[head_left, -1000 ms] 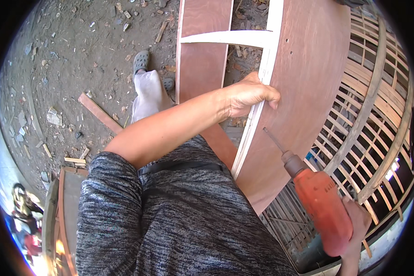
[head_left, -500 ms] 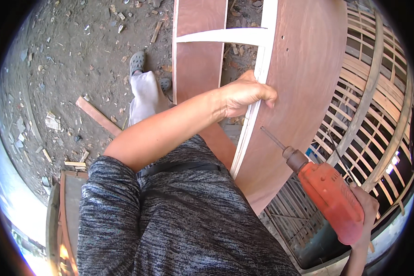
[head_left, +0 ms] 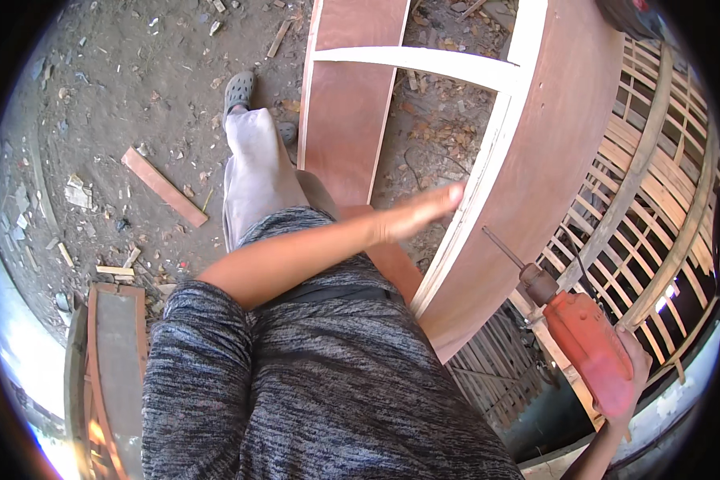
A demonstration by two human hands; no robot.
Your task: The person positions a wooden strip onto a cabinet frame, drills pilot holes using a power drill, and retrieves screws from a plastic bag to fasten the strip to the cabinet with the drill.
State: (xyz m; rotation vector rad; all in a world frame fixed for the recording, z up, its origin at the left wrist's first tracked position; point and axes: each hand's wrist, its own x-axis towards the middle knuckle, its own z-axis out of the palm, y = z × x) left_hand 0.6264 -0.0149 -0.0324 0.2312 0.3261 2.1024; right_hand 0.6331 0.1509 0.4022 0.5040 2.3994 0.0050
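Observation:
My right hand (head_left: pixel 636 372) grips a red power drill (head_left: pixel 588 348) by its handle, at the right. The long thin bit points up and left, its tip over the reddish-brown plywood panel (head_left: pixel 548 152); whether it touches is hard to tell. My left hand (head_left: pixel 420 216), slightly blurred, stretches its fingers toward the panel's white edge frame (head_left: pixel 482 172) and holds nothing. Its fingertips lie at or just beside that edge. A white crosspiece (head_left: pixel 424 61) joins this panel to a second plywood panel (head_left: pixel 352 104) on the left.
A slatted bamboo structure (head_left: pixel 656 200) stands on the right. Dirt ground (head_left: pixel 136 104) with scraps and a loose wood strip (head_left: pixel 164 188) spreads to the left. A framed board (head_left: pixel 118 328) lies at lower left. A person's shoe (head_left: pixel 238 90) shows near the left panel.
My left hand has let go of the panel's white edge and moved down with straightened fingers. The drill has shifted slightly right, and the panel appears farther right in view.

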